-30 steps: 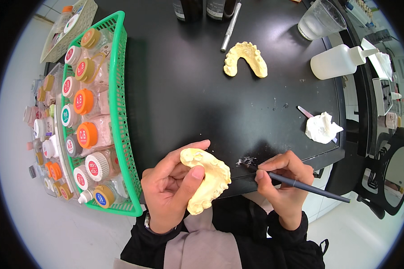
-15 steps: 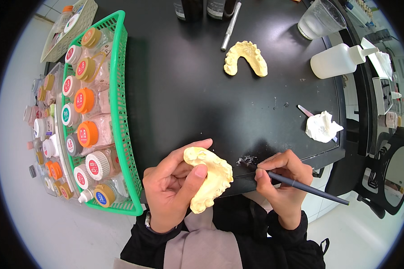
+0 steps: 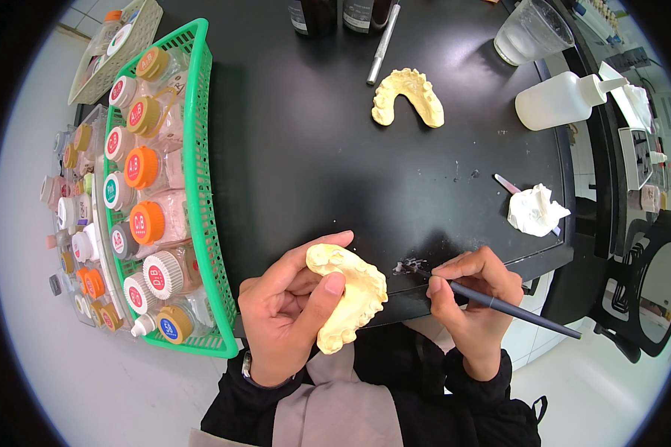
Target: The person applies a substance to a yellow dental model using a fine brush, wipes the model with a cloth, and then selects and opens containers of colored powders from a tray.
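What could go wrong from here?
1. The left hand holds the yellow dental cast seemingly partly past the near edge of the black table; a slip might drop and chip it.
2. The dark slim tool in the right hand has its tip by pale residue near that edge; a flick could scatter flakes.

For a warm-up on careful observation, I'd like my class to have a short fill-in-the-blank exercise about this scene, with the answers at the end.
1. The left hand holds a dental cast, while the ____ one holds a dark tool.
2. A second cast lies on a ____ table.
3. The basket nearest the left hand is coloured ____.

Missing words: right; black; green.
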A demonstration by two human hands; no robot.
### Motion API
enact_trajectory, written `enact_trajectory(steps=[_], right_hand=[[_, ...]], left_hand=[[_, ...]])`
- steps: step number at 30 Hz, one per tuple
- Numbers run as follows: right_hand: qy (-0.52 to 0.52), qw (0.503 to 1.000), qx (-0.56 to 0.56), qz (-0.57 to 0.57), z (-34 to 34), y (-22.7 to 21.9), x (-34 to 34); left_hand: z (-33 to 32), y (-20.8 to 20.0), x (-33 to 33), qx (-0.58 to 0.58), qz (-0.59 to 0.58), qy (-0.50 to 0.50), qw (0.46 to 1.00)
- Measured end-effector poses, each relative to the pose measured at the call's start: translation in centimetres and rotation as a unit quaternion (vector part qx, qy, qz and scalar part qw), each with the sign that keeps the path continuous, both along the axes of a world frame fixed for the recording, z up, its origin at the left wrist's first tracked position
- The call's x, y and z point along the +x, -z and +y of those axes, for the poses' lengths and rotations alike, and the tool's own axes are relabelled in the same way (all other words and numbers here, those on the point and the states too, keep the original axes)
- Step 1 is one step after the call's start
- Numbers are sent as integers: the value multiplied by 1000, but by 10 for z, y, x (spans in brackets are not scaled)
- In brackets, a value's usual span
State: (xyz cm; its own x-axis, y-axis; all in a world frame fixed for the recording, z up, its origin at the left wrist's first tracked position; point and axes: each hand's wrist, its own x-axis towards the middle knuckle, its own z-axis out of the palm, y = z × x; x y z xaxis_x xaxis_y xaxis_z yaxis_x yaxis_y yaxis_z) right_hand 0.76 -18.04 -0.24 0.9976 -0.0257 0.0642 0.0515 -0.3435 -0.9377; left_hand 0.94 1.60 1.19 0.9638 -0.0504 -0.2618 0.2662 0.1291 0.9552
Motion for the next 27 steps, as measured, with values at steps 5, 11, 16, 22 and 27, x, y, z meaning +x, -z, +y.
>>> enact_trajectory(steps=[5,11,16,22,27], right_hand=[[14,995,95,33,-4,-3,-2],[50,970,217,96,-7,-7,-3],[69,951,298,46,10,-17,-1],[-17,985,158,-66,34,-32,-8],[-22,997,37,-66,46,-36,-8]], left_hand=[[0,0,0,2,-2,-1,1000],[1,1,0,5,1,7,1000],[2,1,1,31,1,43,999],[5,3,0,10,-4,44,999],[0,-2,1,46,2,7,999]])
